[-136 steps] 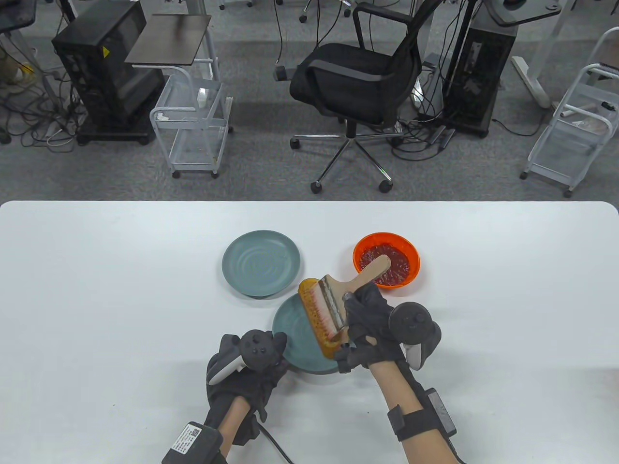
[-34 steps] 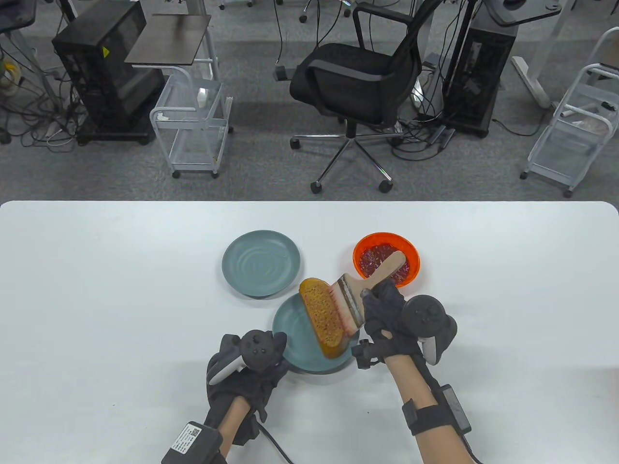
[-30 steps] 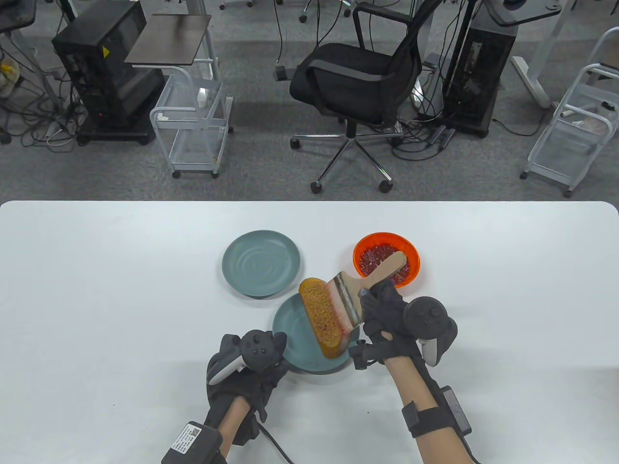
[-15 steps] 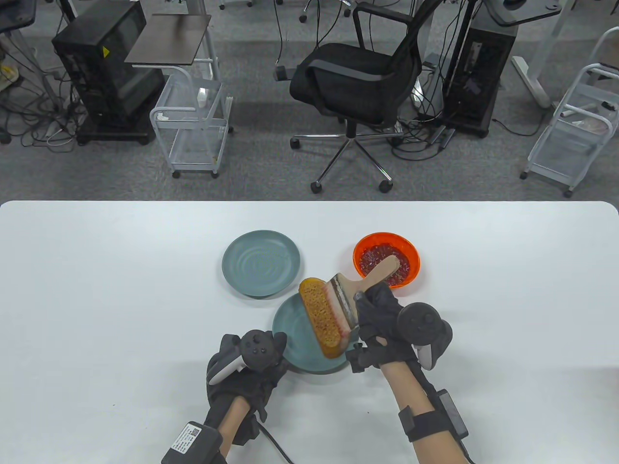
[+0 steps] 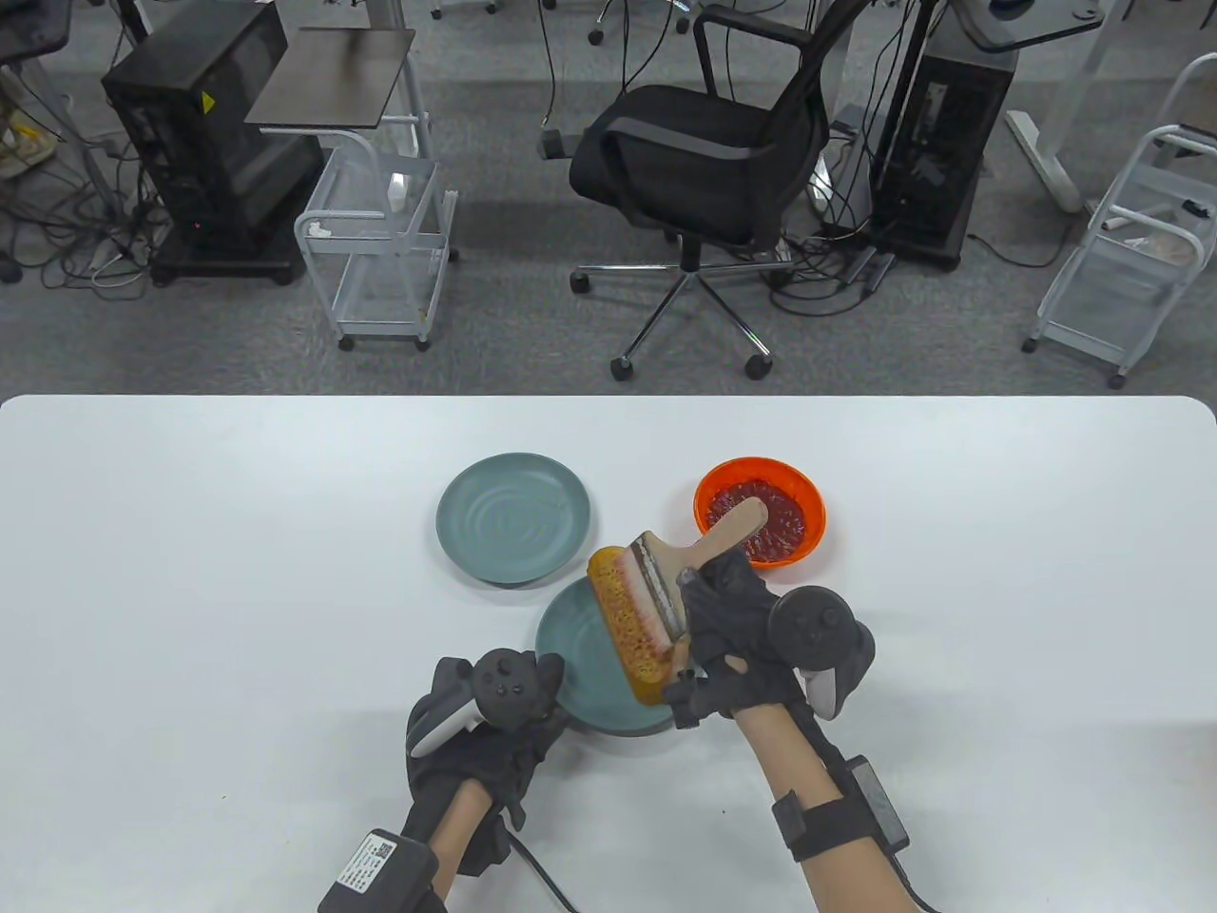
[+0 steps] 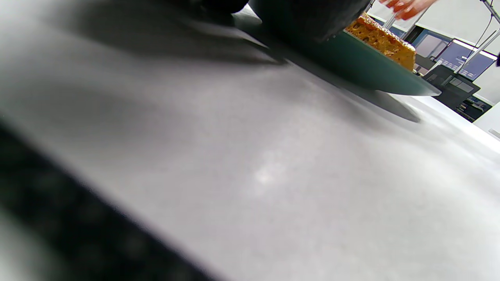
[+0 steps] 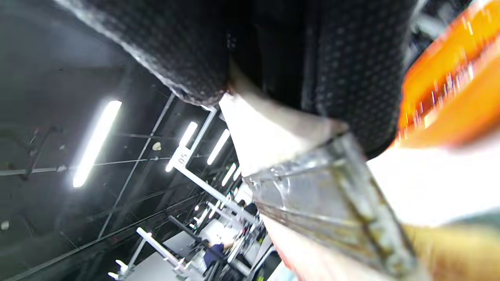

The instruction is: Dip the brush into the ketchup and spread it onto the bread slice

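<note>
Three views show our hands at a white table. From above we see the whole layout: our right hand grips the wooden handle of a wide brush, whose red-stained bristles lie across the bread slice. The bread rests on the near teal plate and overhangs that plate's far rim. Our left hand rests at the plate's near-left rim; whether its fingers clasp the rim we cannot tell.

Only the right wrist view shows the grip up close: gloved fingers wrap around the pale handle above the metal ferrule, with the orange bowl blurred at the right edge. Only the left wrist view shows the plate from table level, its dark rim slanting across the frame with the bread's porous crust rising above it.

An orange bowl holds red ketchup and sits just beyond our right hand; the brush handle's tip points toward it. A second teal plate lies just beyond and left of the first.

Wide white surface stretches to the left and right of the dishes, out to the table's rounded far corners. Beyond the far edge stand a black office chair and wire carts.
</note>
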Demonstrator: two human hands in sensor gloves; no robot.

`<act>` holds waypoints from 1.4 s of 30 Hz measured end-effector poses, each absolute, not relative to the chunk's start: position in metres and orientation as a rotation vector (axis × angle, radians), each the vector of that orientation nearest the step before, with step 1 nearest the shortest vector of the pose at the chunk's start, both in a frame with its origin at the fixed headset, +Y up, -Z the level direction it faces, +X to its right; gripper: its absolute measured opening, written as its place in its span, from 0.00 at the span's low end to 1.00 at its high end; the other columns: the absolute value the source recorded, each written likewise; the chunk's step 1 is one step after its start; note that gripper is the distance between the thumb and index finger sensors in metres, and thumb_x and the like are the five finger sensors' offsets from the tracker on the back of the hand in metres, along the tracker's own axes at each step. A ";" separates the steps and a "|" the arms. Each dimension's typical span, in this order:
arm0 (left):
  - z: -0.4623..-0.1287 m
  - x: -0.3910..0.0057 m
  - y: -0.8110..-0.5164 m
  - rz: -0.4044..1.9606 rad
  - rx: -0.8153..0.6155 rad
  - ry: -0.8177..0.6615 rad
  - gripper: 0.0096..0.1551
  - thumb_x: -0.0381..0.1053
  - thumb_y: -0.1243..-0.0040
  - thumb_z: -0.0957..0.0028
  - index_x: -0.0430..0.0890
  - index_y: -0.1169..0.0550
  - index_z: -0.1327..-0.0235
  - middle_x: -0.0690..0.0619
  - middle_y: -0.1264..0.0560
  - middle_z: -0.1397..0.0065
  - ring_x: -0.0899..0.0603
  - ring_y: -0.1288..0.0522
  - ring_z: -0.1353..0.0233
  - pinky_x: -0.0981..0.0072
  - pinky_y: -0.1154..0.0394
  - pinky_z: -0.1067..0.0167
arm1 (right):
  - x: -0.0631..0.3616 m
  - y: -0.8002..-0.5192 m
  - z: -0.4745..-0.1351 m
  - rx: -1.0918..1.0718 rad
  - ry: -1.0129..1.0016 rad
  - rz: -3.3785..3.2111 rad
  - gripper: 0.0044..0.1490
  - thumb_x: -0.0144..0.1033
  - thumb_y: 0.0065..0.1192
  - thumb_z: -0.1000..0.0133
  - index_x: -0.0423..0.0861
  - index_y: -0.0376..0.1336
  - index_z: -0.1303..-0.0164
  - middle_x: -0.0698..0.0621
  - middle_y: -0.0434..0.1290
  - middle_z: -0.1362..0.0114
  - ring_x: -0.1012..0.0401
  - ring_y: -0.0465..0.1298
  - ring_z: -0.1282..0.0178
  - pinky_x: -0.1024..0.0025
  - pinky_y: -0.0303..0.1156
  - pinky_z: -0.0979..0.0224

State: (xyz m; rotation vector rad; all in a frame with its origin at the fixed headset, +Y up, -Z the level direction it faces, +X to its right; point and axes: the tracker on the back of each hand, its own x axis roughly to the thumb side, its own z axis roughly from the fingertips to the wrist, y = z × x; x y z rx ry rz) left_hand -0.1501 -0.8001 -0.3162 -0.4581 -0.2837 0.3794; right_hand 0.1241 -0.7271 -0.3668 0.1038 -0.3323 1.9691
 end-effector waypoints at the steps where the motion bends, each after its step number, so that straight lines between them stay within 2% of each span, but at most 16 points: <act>1: -0.316 -0.150 -0.800 0.380 -0.459 -0.284 0.34 0.49 0.51 0.29 0.49 0.49 0.16 0.39 0.52 0.14 0.31 0.58 0.17 0.37 0.55 0.28 | 0.123 -0.731 -0.368 0.096 -0.299 1.975 0.28 0.28 0.72 0.45 0.34 0.65 0.38 0.29 0.70 0.35 0.41 0.86 0.48 0.56 0.88 0.54; 4: -0.316 -0.151 -0.800 0.381 -0.459 -0.284 0.33 0.49 0.51 0.29 0.49 0.49 0.16 0.39 0.52 0.14 0.31 0.58 0.17 0.37 0.55 0.28 | 0.127 -0.735 -0.371 0.101 -0.314 2.043 0.28 0.28 0.72 0.45 0.34 0.65 0.38 0.29 0.70 0.35 0.41 0.86 0.48 0.57 0.88 0.54; 6: -0.316 -0.151 -0.800 0.381 -0.459 -0.284 0.34 0.49 0.51 0.29 0.49 0.49 0.15 0.39 0.52 0.14 0.31 0.58 0.17 0.37 0.55 0.28 | 0.133 -0.730 -0.369 0.121 -0.404 2.085 0.28 0.27 0.73 0.45 0.34 0.65 0.38 0.29 0.70 0.35 0.40 0.86 0.48 0.55 0.88 0.54; 9: -0.316 -0.151 -0.800 0.383 -0.461 -0.284 0.34 0.49 0.51 0.29 0.49 0.49 0.16 0.39 0.52 0.14 0.31 0.58 0.17 0.37 0.55 0.28 | 0.137 -0.723 -0.367 0.163 -0.519 2.189 0.28 0.29 0.72 0.45 0.36 0.65 0.38 0.31 0.71 0.35 0.43 0.87 0.48 0.59 0.89 0.54; 16: -0.316 -0.151 -0.800 0.382 -0.460 -0.284 0.34 0.50 0.51 0.29 0.49 0.49 0.16 0.39 0.52 0.14 0.31 0.58 0.17 0.37 0.55 0.28 | 0.119 -0.735 -0.365 0.214 -0.305 1.982 0.27 0.27 0.73 0.46 0.35 0.66 0.38 0.30 0.70 0.35 0.41 0.86 0.48 0.55 0.88 0.54; 25: -0.316 -0.150 -0.800 0.380 -0.459 -0.284 0.33 0.50 0.51 0.29 0.49 0.49 0.16 0.39 0.52 0.14 0.31 0.58 0.17 0.37 0.55 0.28 | 0.148 -0.724 -0.363 0.113 -0.488 2.126 0.27 0.28 0.73 0.46 0.35 0.66 0.38 0.30 0.71 0.36 0.42 0.87 0.49 0.57 0.89 0.56; 27: -0.316 -0.150 -0.800 0.378 -0.458 -0.284 0.34 0.50 0.51 0.29 0.49 0.49 0.16 0.39 0.52 0.14 0.31 0.58 0.17 0.37 0.55 0.28 | 0.147 -0.723 -0.363 0.110 -0.479 2.070 0.28 0.29 0.73 0.46 0.35 0.66 0.38 0.30 0.71 0.36 0.42 0.87 0.48 0.58 0.89 0.55; 32: -0.316 -0.150 -0.800 0.374 -0.456 -0.283 0.34 0.49 0.51 0.29 0.49 0.50 0.16 0.39 0.52 0.14 0.31 0.58 0.17 0.37 0.55 0.28 | 0.130 -0.742 -0.367 0.066 -0.260 1.944 0.28 0.27 0.73 0.46 0.34 0.66 0.38 0.28 0.71 0.36 0.41 0.86 0.49 0.56 0.88 0.56; 36: -0.316 -0.151 -0.800 0.377 -0.457 -0.283 0.34 0.50 0.51 0.29 0.49 0.50 0.15 0.40 0.52 0.14 0.31 0.58 0.17 0.37 0.55 0.28 | 0.138 -0.740 -0.368 0.045 -0.292 1.981 0.28 0.27 0.73 0.46 0.33 0.66 0.38 0.28 0.70 0.36 0.41 0.86 0.49 0.56 0.88 0.56; 39: -0.316 -0.151 -0.800 0.376 -0.458 -0.282 0.34 0.50 0.52 0.29 0.49 0.50 0.15 0.39 0.52 0.14 0.31 0.58 0.17 0.37 0.55 0.28 | 0.151 -0.727 -0.365 0.062 -0.465 2.142 0.28 0.29 0.73 0.46 0.34 0.66 0.38 0.30 0.72 0.37 0.43 0.87 0.49 0.59 0.90 0.56; 42: -0.316 -0.150 -0.800 0.373 -0.457 -0.282 0.33 0.50 0.52 0.29 0.49 0.50 0.15 0.40 0.52 0.14 0.31 0.58 0.17 0.37 0.55 0.28 | 0.152 -0.726 -0.365 0.057 -0.406 2.010 0.28 0.29 0.73 0.46 0.35 0.66 0.38 0.30 0.72 0.36 0.43 0.87 0.49 0.59 0.90 0.56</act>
